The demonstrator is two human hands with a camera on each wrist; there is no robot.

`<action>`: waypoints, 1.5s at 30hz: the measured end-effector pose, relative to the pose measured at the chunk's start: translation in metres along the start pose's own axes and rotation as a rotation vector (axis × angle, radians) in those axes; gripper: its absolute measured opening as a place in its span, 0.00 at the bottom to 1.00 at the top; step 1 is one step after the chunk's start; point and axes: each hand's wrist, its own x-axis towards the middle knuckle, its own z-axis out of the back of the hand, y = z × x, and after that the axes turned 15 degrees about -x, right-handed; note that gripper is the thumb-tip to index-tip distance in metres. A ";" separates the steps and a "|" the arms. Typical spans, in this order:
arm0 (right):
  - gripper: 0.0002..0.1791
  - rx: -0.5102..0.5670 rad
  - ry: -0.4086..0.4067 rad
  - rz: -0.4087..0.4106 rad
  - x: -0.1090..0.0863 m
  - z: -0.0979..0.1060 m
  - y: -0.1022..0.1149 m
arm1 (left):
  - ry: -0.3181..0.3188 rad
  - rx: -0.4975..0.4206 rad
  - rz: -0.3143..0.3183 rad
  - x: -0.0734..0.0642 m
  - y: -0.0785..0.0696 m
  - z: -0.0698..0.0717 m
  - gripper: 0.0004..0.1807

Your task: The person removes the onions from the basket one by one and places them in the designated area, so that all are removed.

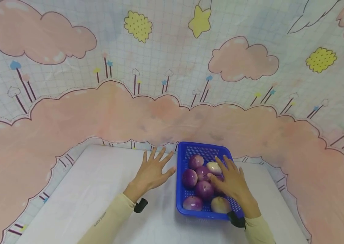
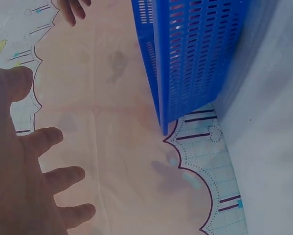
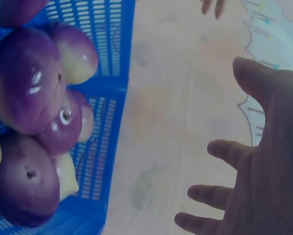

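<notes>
A blue plastic basket stands on the white table, with several glossy round vegetables in it, purple fading to cream, like turnips or onions. Two show mostly their pale side, one at the near right corner. Over the basket's right side hovers my right hand, fingers spread and holding nothing; the right wrist view shows that hand apart from the vegetables. To the left of the basket, my left hand is held above the table with spread fingers, also holding nothing. Part of the contents is hidden behind my right hand.
The white table extends on both sides of the basket. Behind and around it hangs a cloth printed with pink clouds, stars and a grid. A black strap piece sits at my left wrist, another at my right.
</notes>
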 end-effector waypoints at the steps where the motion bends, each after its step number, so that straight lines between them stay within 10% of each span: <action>1: 0.43 0.007 -0.005 0.002 -0.002 0.000 -0.002 | 0.000 0.000 0.000 0.000 0.000 -0.001 0.36; 18: 0.42 0.182 0.013 -0.088 -0.027 -0.010 -0.037 | 0.016 -0.056 -0.010 0.001 -0.011 -0.015 0.36; 30: 0.43 0.284 0.072 -0.213 -0.045 -0.013 -0.062 | 0.014 -0.109 -0.125 0.002 -0.015 -0.022 0.36; 45: 0.41 0.714 0.248 -0.365 -0.050 -0.037 -0.090 | 0.070 -0.170 -0.197 0.005 -0.029 -0.027 0.34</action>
